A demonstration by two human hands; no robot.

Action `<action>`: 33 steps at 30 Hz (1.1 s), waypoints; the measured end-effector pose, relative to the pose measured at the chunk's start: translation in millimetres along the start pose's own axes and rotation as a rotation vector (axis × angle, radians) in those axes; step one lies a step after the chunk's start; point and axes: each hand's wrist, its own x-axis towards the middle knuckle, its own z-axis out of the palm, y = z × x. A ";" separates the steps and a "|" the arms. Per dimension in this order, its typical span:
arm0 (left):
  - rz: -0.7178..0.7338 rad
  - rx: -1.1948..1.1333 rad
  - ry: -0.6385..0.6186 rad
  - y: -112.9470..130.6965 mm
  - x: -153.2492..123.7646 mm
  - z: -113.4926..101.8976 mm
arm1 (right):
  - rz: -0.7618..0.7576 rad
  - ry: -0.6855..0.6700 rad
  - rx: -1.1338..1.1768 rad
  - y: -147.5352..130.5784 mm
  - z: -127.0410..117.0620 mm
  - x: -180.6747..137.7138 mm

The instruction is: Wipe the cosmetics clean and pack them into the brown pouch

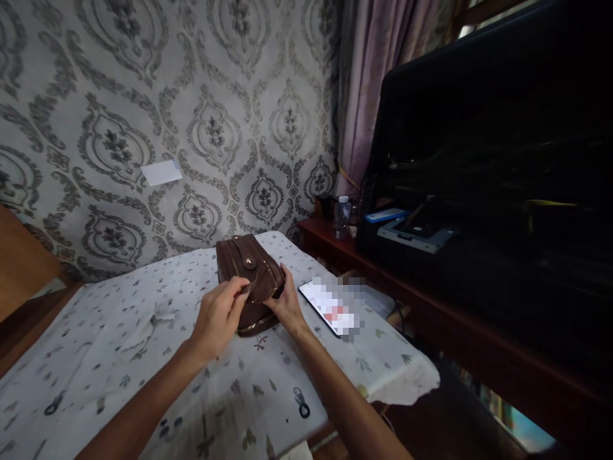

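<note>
A brown leather bag [249,252] with gold zippers and a snap strap lies on the patterned white tablecloth [158,364]. The fingers of my left hand [218,316] are pinched together at the bag's near left side, by a zipper; what exactly sits between the fingertips is too small to make out. Around the bag's near right side wraps my right hand [287,303], its thumb underneath and a finger along the edge. Just right of that hand rests a phone [323,310] with a lit, partly blurred screen.
To the right, a dark red wooden stand [383,262] carries a large black television [479,140] and a clear bottle [341,217]. Patterned wallpaper rises behind the table. A wooden edge [33,326] borders the left side.
</note>
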 end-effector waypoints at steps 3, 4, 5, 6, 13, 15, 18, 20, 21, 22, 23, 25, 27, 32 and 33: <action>0.103 0.138 -0.047 0.9 -4.7 -0.5 | 0.006 -0.005 -0.008 2.0 0.6 -0.3; 0.103 0.174 -0.069 1.9 -2.5 -1.0 | 0.009 -0.003 -0.005 2.2 0.8 -0.5; 0.092 0.204 -0.091 3.5 1.4 -1.3 | 0.010 0.003 -0.001 2.0 1.1 -0.8; 0.075 0.228 -0.108 5.7 6.6 -1.3 | 0.009 0.008 0.003 1.9 1.3 -1.1; 0.058 0.292 -0.123 14.8 38.0 11.1 | -0.041 0.024 -0.005 4.9 1.8 -3.7; 0.039 0.267 -0.143 12.4 40.4 13.6 | -0.038 0.025 -0.016 6.7 2.3 -3.8; 0.041 0.278 -0.204 9.8 42.7 13.1 | -0.027 0.026 0.001 8.3 2.3 -2.6; 0.047 0.289 -0.245 10.1 44.6 10.6 | -0.031 0.016 0.050 8.9 1.3 -1.1; 0.045 0.280 -0.265 10.7 45.6 8.9 | -0.032 0.008 0.080 9.3 0.7 -0.3; 0.041 0.258 -0.285 11.4 46.5 7.2 | -0.031 0.001 0.108 9.8 0.2 0.6; 0.035 0.229 -0.303 11.9 47.2 5.4 | -0.026 -0.002 0.131 10.5 -0.2 1.4; 0.034 0.184 -0.332 12.0 48.0 2.8 | -0.010 0.011 0.148 12.5 0.0 2.9; 0.052 0.187 -0.341 10.7 48.2 1.9 | 0.008 0.038 0.126 15.0 1.3 4.1; 0.069 0.285 -0.363 7.3 48.0 3.7 | 0.053 0.071 0.109 19.2 5.1 5.5; 0.075 0.301 -0.383 7.7 47.4 3.8 | 0.058 0.071 0.116 19.4 5.7 5.4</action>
